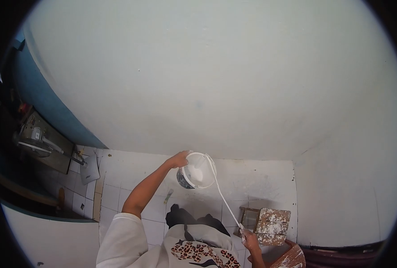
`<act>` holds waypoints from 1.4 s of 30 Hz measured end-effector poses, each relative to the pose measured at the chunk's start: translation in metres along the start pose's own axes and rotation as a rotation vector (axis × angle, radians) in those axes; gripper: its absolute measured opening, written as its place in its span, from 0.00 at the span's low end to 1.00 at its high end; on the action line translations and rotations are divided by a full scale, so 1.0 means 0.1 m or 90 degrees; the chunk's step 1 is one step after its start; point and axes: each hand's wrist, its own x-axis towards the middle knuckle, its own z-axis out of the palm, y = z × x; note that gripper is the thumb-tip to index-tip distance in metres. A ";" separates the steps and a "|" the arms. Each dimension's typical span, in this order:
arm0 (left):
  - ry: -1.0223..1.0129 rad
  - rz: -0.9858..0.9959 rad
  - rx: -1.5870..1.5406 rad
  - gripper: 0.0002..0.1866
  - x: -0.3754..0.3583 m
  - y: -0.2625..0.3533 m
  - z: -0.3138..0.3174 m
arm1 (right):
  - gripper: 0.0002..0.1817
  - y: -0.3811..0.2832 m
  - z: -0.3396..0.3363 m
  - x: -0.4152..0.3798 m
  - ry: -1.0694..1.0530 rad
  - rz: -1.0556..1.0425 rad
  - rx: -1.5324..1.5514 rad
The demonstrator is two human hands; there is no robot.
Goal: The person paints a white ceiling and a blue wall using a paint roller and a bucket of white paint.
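Observation:
A bucket [183, 179] with a pale rim and dark patches outside is held tilted above the tiled floor. White paint shows inside it. My left hand [179, 159] is closed on the rim at the bucket's upper left. My right hand [250, 239] is closed around the lower end of a long white rod [225, 202]. The rod runs up and left to the bucket's right rim; its far end cannot be told apart from the white inside. White smears mark the right hand's fingers.
A brush [168, 196] lies on the floor to the left. A paint-spattered wooden stool [273, 226] stands at right, near a brown paint-marked object [292, 256]. A fan [36, 145] is at far left. The pale wall [198, 89] rises ahead.

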 end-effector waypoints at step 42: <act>0.101 -0.012 0.020 0.31 -0.29 -0.64 -0.30 | 0.17 0.39 0.45 0.05 -0.009 -0.020 0.137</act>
